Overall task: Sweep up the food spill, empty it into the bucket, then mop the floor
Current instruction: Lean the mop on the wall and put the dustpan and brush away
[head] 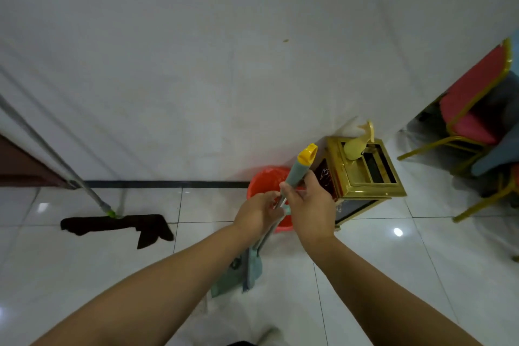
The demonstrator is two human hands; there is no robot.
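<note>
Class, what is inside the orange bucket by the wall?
Only bare orange wall shows inside the orange bucket. The hands and the broom handle cover the rest of its inside, so its contents cannot be told.

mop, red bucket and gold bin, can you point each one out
mop (118,224), head view, on its dark cloth head flat on the floor
red bucket (262,181), head view, on its inner wall behind the hands
gold bin (365,170), head view, on its top frame

Both hands (283,211) grip broom handle (297,174) by red bucket (265,180).
</note>
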